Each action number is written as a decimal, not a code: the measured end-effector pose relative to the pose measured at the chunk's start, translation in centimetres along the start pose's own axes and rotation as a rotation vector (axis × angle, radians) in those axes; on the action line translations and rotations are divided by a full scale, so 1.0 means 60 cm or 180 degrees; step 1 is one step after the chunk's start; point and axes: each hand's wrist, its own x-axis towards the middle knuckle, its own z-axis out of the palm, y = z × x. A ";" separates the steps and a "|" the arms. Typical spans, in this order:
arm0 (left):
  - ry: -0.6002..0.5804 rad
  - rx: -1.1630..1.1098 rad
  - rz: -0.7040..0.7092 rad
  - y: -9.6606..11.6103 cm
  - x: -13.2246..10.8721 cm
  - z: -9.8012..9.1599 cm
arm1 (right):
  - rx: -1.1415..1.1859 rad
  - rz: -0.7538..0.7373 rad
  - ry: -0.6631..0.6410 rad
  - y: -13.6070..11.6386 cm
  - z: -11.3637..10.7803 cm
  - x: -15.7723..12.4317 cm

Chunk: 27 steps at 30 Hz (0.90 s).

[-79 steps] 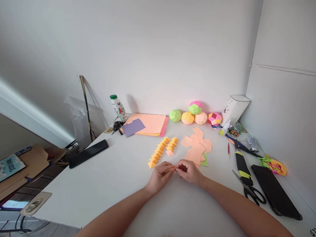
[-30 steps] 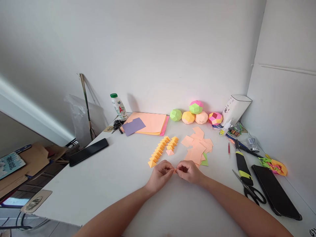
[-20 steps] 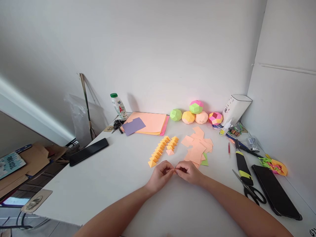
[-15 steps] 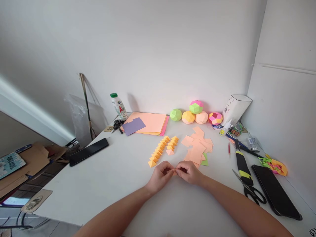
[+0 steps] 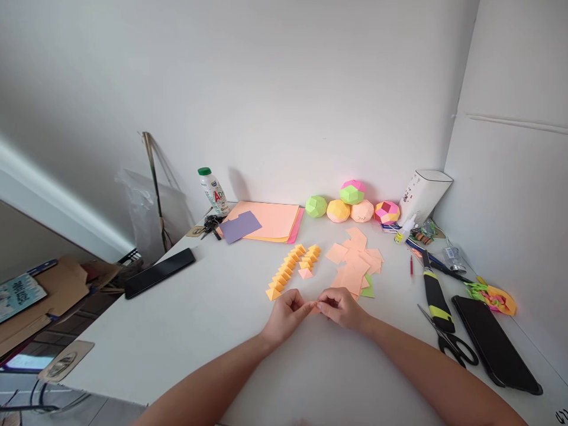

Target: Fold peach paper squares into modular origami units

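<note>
A white plastic bottle with a green cap (image 5: 213, 194) stands just beside a dark bunch of keys (image 5: 212, 223). Black-handled metal scissors (image 5: 444, 338) lie between a black rectangular phone (image 5: 494, 343) and a black-and-yellow plastic-handled cutter (image 5: 436, 300).

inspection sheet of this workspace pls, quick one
Surface: white table bearing paper and tools
Work pieces: folded orange pieces in two rows, peach piece at the shorter row's near end; peach cutouts piled alongside
Clutter: scissors, cutter and black phone at right; white bottle at far left
Hands: left hand and right hand pinch small peach paper
Cables: dark curved lines, lower left; cables or legs, cannot tell
Surroundings: white wall behind, paper balls before it
</note>
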 end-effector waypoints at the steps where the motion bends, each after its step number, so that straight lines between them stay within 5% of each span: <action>1: 0.0033 -0.0059 0.0003 -0.001 0.001 -0.001 | 0.0033 0.0029 0.0000 0.000 -0.001 0.000; 9: 0.0086 -0.0654 -0.0218 0.010 0.007 -0.013 | 0.0429 0.0304 0.0031 -0.001 -0.007 0.005; 15: -0.0346 -0.0546 0.0571 0.003 0.002 0.000 | 0.0107 0.0121 0.0077 -0.001 0.001 0.004; 27: -0.0039 -0.0566 0.1111 -0.023 0.012 0.005 | 0.0658 0.0176 -0.0228 0.007 -0.010 0.003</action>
